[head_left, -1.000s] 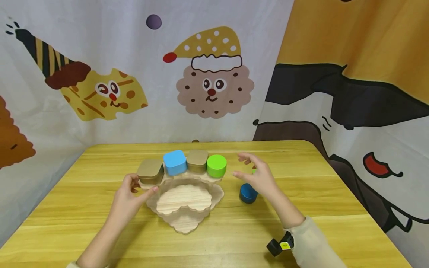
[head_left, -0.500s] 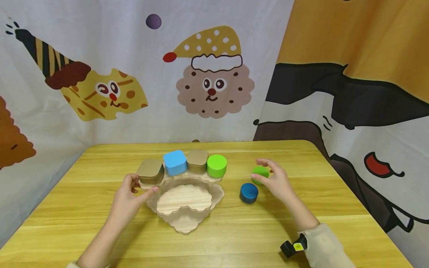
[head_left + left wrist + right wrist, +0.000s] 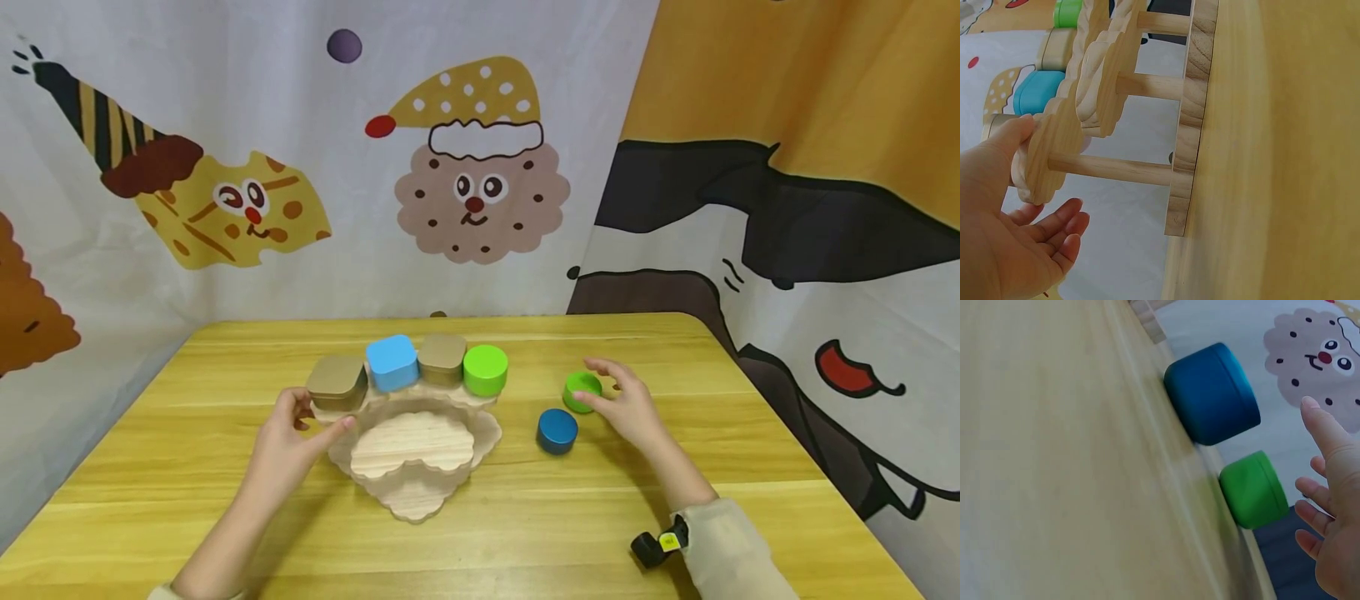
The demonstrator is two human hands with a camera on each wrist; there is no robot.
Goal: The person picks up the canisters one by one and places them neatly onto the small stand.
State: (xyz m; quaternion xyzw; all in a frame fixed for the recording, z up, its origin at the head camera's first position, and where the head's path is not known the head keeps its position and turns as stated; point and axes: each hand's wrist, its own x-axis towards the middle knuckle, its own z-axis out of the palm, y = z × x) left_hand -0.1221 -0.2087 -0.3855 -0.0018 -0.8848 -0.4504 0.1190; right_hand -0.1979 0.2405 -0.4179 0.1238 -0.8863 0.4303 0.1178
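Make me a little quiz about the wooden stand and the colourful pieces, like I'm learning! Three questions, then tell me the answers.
1. How many pieces sit along the top of the wooden stand?
2. True or false: the dark blue piece is on the stand.
3. Which piece is the right hand nearest?
a) light blue
b) the green one on the table
c) gold

Key: 1. Four. 2. False; the dark blue piece is on the table. 3. b, the green one.
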